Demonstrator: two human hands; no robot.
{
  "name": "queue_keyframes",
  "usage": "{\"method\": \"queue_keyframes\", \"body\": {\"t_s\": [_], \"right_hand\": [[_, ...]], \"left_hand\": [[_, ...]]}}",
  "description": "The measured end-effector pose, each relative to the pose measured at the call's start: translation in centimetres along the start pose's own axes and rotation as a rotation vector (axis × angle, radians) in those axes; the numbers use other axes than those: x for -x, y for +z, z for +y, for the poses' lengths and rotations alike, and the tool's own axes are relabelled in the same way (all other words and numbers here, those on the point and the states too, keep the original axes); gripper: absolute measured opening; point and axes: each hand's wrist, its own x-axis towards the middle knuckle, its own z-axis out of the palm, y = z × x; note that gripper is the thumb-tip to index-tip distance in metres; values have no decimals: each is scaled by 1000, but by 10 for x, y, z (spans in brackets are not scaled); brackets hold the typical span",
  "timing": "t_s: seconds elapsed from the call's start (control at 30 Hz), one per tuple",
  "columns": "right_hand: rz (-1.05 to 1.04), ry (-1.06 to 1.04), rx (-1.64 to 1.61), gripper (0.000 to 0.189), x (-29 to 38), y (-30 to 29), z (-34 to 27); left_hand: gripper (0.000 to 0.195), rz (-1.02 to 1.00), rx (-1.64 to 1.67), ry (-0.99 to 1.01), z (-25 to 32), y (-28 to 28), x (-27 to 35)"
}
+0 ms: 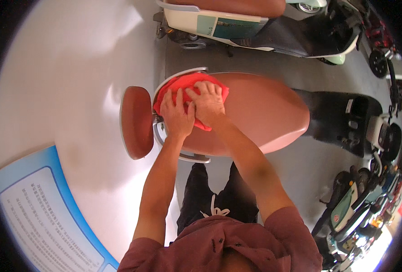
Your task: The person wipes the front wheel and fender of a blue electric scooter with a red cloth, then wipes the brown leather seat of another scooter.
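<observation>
A red cloth point(184, 81) is spread over the rear part of a scooter's brown seat point(258, 108). My left hand point(177, 114) holds the cloth down near the seat's rear edge, its fingers spread. Beside it, my right hand point(208, 102) presses on the same cloth with bent fingers, its thumb side close to the left hand. The undersides of both hands are hidden. A grey grab rail point(180, 73) curves around the back of the seat, and a brown padded backrest point(137, 122) stands behind it.
Another scooter with a brown seat point(221, 6) is parked across from me. To the left is a pale wall point(68, 85) bearing a blue-edged poster point(51, 210) with writing. The scooter's black footboard point(340, 119) extends right. Several more scooters point(347, 210) line the right side.
</observation>
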Motion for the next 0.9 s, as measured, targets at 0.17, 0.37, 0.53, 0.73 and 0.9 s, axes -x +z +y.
{"method": "queue_keyframes", "body": {"t_s": [0.17,0.37,0.53,0.73,0.9], "right_hand": [[6,190,201,41,-11,-30,64],[-31,189,72,43,-4,-38,120],[-180,101,18,53,-18,-38,111],[-231,46,70,49,-48,-16,64],[-120,-118,-21,42,-42,-8,47]], "left_hand": [[53,-58,-9,152,48,25,-65],[59,-193,107,246,72,46,-83],[58,-116,98,233,32,11,-70],[51,-118,107,7,-3,-17,-40],[51,-74,124,-33,-10,-37,-5]]}}
